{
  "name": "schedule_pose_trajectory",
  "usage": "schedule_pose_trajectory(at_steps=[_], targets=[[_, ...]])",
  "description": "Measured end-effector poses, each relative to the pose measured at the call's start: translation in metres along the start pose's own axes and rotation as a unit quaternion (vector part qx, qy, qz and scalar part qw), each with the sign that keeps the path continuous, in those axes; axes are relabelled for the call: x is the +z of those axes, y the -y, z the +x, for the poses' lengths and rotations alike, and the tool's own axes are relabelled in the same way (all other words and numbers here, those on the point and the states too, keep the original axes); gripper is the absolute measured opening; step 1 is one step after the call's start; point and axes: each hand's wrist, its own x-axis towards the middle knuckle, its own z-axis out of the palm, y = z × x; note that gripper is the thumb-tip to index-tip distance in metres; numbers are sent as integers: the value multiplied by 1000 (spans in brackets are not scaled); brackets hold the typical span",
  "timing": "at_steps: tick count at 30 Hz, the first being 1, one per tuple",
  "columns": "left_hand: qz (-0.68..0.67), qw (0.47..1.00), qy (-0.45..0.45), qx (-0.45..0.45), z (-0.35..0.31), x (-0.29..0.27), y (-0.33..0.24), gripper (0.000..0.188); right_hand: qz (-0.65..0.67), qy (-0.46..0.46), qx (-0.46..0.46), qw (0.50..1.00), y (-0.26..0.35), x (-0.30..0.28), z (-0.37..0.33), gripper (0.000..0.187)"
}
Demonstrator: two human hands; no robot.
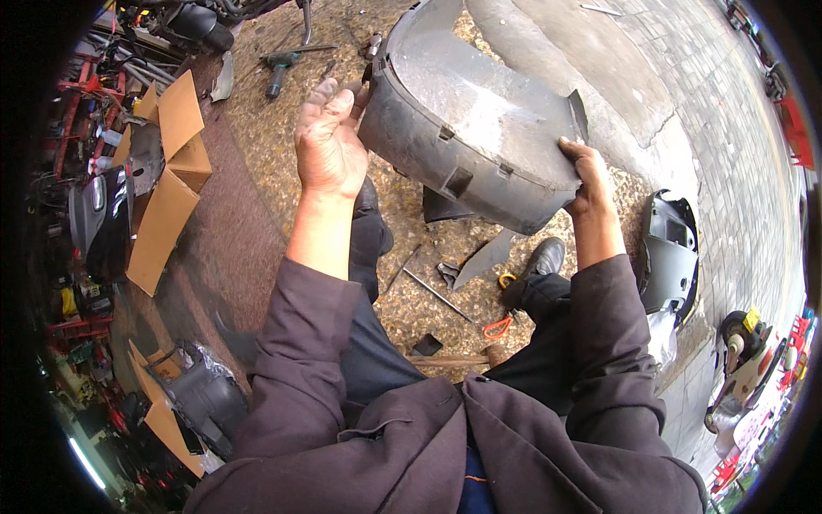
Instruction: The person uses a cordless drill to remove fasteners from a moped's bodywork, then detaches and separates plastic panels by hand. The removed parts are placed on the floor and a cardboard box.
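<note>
A scuffed, curved grey panel (pixel 471 111) with rectangular openings (pixel 459 181) is held tilted above the speckled floor (pixel 274 146).

The broad grey plastic panel (pixel 479 111) fills the space between your left hand (pixel 332 154) and right hand (pixel 592 180), blocking a straight pass. You have room left of your left forearm (pixel 324 227), over the floor (pixel 261 188) toward the open cardboard box (pixel 156 231). Below the panel, a thin metal rod (pixel 438 296) obstructs the ground; a grey plastic shell (pixel 668 261) bounds your right side.
</note>
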Motion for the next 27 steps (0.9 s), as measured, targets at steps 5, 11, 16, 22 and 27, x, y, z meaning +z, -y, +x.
schedule_pose_trajectory(at_steps=[5,11,16,22,27], targets=[[-84,986,7,-143,-12,10,13,33,58,12,26,998,2,-2,5,26],[36,985,112,-122,-25,22,8,42,68,-4,13,998,2,-3,6,21],[8,987,106,-116,-25,28,7,41,34,-4,10,999,4,-4,2,22],[5,989,113,-97,-25,28,12,40,34,7,29,999,1,-5,6,21],[7,987,128,-99,-25,25,13,42,9,-9,24,1000,-1,-4,3,21]])
